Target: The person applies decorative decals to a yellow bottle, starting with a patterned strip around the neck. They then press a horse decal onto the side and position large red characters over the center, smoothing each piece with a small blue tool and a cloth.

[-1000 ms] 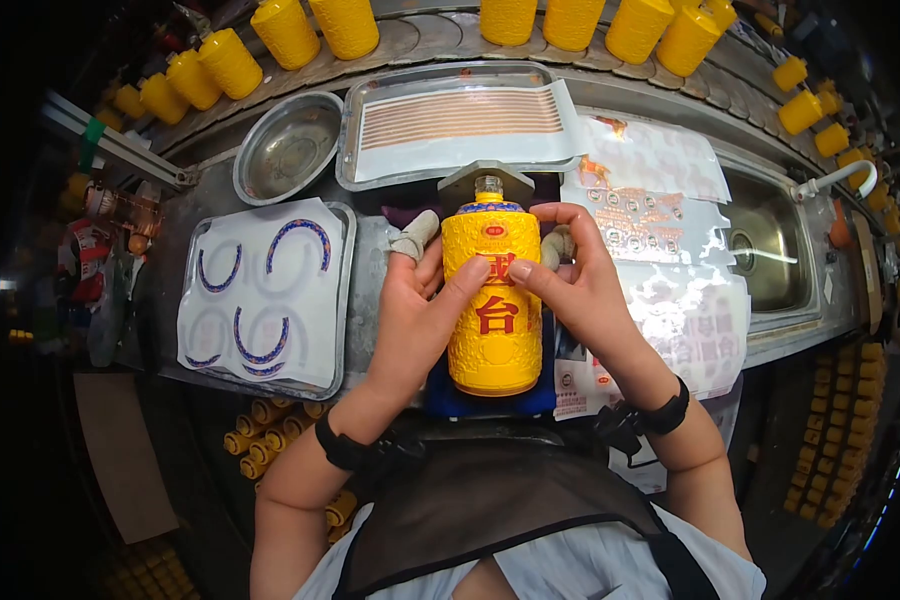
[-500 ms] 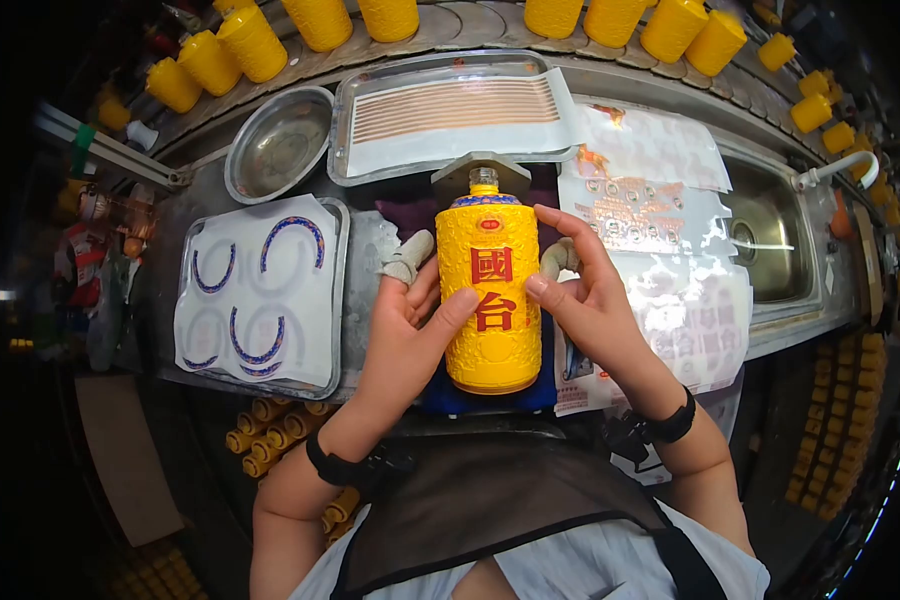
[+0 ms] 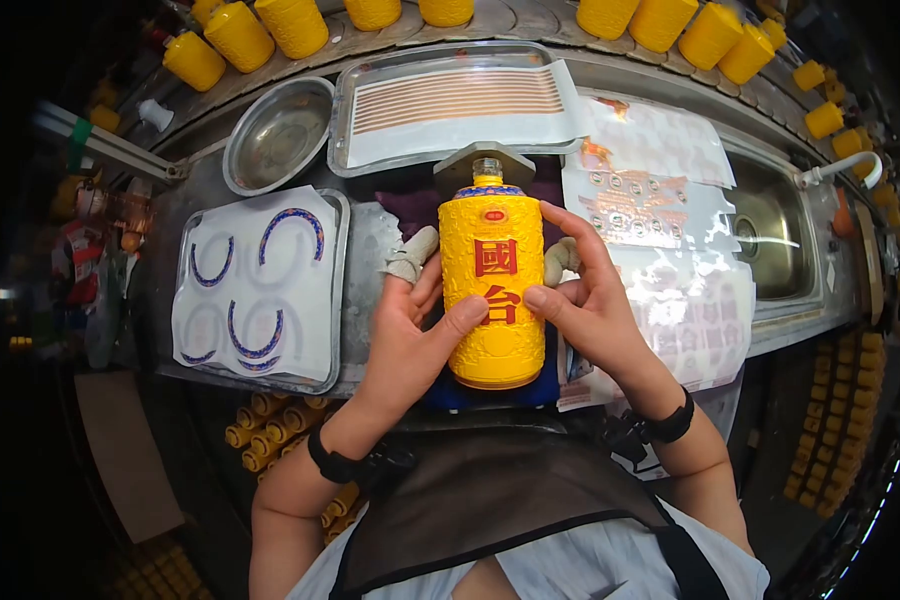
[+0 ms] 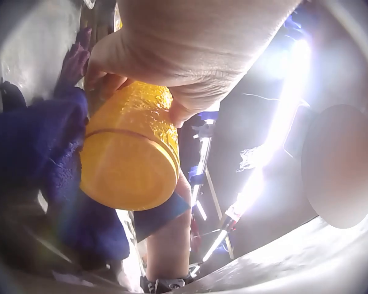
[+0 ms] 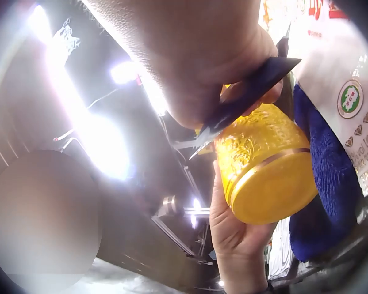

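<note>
A yellow embossed bottle (image 3: pixel 493 350) with red characters lies between both hands, its clear neck on a grey metal rest (image 3: pixel 457 172). Curled round its left side, the left hand (image 3: pixel 395 325) has its thumb on the lower character. The right hand (image 3: pixel 595 315) touches the opposite side, thumb at that character's right edge, index finger stretched along the bottle. In the right wrist view the right hand (image 5: pixel 199 67) holds a dark, flat, pointed blade (image 5: pixel 251 89) beside the bottle (image 5: pixel 273 184). The left wrist view shows the bottle's base (image 4: pixel 129 174) below the left hand (image 4: pixel 184 43).
Blue cloth (image 4: pixel 34 147) lies by the bottle. At left, a tray (image 3: pixel 341 290) bears curved blue decals; behind are a metal bowl (image 3: pixel 278 140) and a tray of striped sheets (image 3: pixel 450 112). Decal sheets (image 3: pixel 670 310) and a sink (image 3: pixel 775 255) are right, more yellow bottles (image 3: pixel 295 27) beyond.
The thumbs have gone from the upper character down to the lower one, the left thumb last moving inward onto it. The bottles in the far row have shifted right.
</note>
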`<state>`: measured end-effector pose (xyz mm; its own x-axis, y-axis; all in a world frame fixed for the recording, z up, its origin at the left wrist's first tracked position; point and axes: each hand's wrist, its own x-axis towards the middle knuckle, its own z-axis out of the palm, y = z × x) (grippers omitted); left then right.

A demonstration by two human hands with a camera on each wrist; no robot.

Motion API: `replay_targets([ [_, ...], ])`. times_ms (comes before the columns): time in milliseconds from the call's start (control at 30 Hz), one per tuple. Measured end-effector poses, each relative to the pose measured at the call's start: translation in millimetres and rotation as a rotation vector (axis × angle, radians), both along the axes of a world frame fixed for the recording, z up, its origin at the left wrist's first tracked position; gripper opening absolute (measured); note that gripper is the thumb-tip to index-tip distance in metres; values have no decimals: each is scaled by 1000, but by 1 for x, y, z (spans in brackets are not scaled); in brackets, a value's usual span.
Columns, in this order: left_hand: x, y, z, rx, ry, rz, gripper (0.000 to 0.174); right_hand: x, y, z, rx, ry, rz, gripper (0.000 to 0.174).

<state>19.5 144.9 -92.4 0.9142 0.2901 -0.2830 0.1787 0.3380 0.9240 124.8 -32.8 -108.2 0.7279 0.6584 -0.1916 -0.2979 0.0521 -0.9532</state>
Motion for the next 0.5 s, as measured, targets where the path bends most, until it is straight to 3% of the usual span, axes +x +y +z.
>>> replay_targets([
  [500,-1,-2,-5,-18,-22,20,80,-9,7,14,-196,-99,-62,80],
])
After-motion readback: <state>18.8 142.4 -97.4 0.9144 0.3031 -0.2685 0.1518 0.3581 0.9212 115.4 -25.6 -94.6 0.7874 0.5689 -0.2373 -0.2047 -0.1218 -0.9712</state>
